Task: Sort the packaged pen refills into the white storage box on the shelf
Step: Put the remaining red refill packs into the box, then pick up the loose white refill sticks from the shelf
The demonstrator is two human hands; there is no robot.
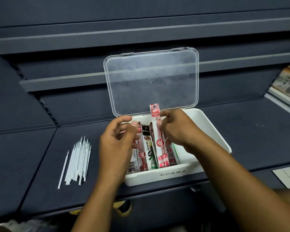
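R hand [176, 129] pinches red refill pack [159, 143] upright in white box [213, 131].

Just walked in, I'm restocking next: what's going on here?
A person is sorting packaged refills into the white storage box, clear lid open, on the shelf. The right hand pinches a red refill pack nearly upright, lower end among the packs inside. The left hand hovers over those packs, its grip unclear. Loose white tubes lie left of the box.
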